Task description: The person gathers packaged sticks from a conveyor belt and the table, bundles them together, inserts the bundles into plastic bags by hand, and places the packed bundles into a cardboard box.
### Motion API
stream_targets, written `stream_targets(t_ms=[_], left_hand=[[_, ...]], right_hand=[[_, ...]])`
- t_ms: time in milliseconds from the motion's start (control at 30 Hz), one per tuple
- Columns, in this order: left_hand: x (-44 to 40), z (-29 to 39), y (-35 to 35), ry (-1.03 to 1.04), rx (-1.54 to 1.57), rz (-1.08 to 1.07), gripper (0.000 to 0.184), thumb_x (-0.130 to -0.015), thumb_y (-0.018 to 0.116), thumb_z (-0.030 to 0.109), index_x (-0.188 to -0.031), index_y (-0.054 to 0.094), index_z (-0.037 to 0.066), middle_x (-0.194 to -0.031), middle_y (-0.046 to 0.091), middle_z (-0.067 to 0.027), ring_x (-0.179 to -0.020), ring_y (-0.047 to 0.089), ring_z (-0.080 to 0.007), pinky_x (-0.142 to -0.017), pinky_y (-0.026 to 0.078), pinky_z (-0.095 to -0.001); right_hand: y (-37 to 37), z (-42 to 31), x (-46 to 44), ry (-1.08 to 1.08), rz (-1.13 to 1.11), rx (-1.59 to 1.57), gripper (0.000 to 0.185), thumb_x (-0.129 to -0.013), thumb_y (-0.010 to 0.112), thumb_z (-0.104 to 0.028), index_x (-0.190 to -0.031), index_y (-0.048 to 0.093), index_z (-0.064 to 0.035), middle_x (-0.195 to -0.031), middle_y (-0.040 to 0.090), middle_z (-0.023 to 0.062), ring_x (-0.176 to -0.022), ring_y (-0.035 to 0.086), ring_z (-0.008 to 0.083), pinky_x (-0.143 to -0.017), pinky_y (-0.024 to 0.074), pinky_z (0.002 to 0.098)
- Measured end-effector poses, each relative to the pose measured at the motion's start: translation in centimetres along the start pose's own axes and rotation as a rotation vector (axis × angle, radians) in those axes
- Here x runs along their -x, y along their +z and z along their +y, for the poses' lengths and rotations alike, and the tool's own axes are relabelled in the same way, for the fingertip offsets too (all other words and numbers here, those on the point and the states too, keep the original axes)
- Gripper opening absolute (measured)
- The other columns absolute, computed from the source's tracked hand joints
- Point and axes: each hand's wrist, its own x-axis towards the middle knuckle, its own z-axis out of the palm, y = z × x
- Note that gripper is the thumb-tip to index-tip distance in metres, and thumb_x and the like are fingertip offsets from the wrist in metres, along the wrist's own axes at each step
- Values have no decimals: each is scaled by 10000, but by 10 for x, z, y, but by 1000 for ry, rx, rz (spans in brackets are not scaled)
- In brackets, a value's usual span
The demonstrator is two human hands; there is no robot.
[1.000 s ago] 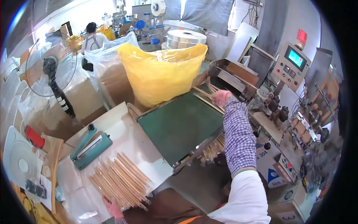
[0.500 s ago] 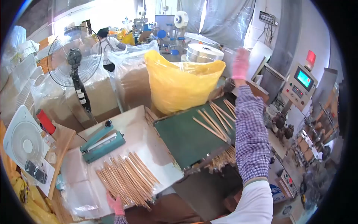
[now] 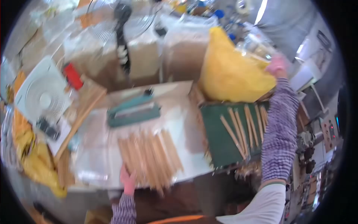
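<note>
My left hand (image 3: 128,181), in a pink glove, lies at the lower left edge of a row of thin wooden sticks (image 3: 149,158) in clear wrapping. Its thumb and fingers are apart, resting against the outermost sticks. My right hand (image 3: 276,66), also pink-gloved, is raised at the end of a stretched arm by the right rim of a big yellow plastic bag (image 3: 235,72). Motion smears its fingers, so its grip is not readable. Several more sticks (image 3: 238,130) lie on a green conveyor belt (image 3: 220,149) below that arm.
A teal hand sealer (image 3: 134,115) sits behind the row of sticks on the white table (image 3: 194,156). At the left are a small white fan (image 3: 44,99), a red roll (image 3: 73,76) and a wooden board (image 3: 84,115). Large cartons (image 3: 182,59) line the back. A control panel (image 3: 330,130) is at the right.
My view has turned, shifting the table scene rightward and upward. My right hand stays raised, now nearer the yellow bag's right rim. My left hand remains by the sticks' left edge.
</note>
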Motion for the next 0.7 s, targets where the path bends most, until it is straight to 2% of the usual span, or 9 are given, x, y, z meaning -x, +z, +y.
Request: stream_targets(t_ms=[67, 133, 267, 367, 433, 500, 567, 600, 700], left_hand=[[-15, 17, -9, -158, 316, -74, 678, -748, 678, 175, -1314, 382, -51, -1266, 485, -224, -1148, 495, -289, -959, 415, -375], [-40, 31, -23, -228, -26, -6, 752, -736, 711, 288, -1311, 377, -62, -1257, 479, -246, -1160, 482, -329, -963, 406, -384], [-93, 50, -20, -201, -240, -100, 876, -719, 716, 433, -1324, 338, -75, -1275, 443, -279, -1189, 441, -383, -994, 368, -396], [-101, 64, 15, -307, -253, -250, 884, -715, 718, 449, -1322, 339, -72, -1259, 458, -284, -1199, 433, -386, -1002, 360, -393], [-87, 71, 23, -299, -134, -275, 866, -721, 719, 437, -1316, 348, -70, -1249, 473, -277, -1202, 438, -371, -1006, 358, -391], [-38, 83, 24, -204, 106, -274, 837, -734, 717, 413, -1314, 353, -68, -1246, 486, -263, -1203, 446, -347, -1011, 357, -388], [17, 83, -2, -424, 833, -636, 684, -820, 654, 263, -1346, 337, -40, -1280, 479, -195, -1186, 467, -274, -978, 397, -363], [36, 90, -14, -444, 938, -785, 674, -815, 658, 264, -1338, 352, -31, -1281, 481, -190, -1188, 466, -271, -981, 394, -367], [62, 116, -34, -279, 784, -889, 642, -802, 671, 267, -1315, 395, -4, -1283, 485, -174, -1193, 463, -263, -990, 383, -380]], right_hand=[[-80, -32, 52, -200, 477, -221, 471, -738, 687, -274, -1164, 583, -101, -1181, 568, 160, -1116, 533, 296, -942, 424, 392], [-95, -88, 139, -393, 349, -810, 473, -748, 689, -205, -1185, 560, -78, -1181, 564, 170, -1104, 541, 306, -945, 427, 379], [-34, -250, 324, -136, -976, -1033, 661, -812, 625, -431, -1302, 452, -23, -1356, 421, 211, -1275, 388, 316, -1062, 302, 383], [48, -362, 425, -139, -876, -993, 777, -786, 590, -505, -1327, 373, 10, -1247, 481, 237, -1175, 434, 372, -1019, 332, 425], [-36, -396, 473, -64, -714, -984, 816, -781, 582, -494, -1365, 300, 1, -1273, 455, 226, -1189, 399, 393, -992, 354, 429], [-77, -390, 506, 107, -910, -1079, 823, -793, 555, -525, -1379, 279, -18, -1302, 448, 229, -1192, 435, 362, -999, 366, 396], [-84, -343, 547, 77, -1286, -1483, 769, -806, 600, -502, -1339, 376, 6, -1262, 517, 192, -1140, 515, 318, -942, 434, 367], [-123, -304, 562, 523, -1381, -2107, 708, -797, 671, -401, -1334, 411, -19, -1303, 495, 135, -1187, 479, 253, -986, 399, 356], [-103, -285, 605, 172, -1071, -2462, 773, -780, 703, -266, -1404, 301, -49, -1433, 333, 99, -1304, 320, 199, -1094, 244, 342]])
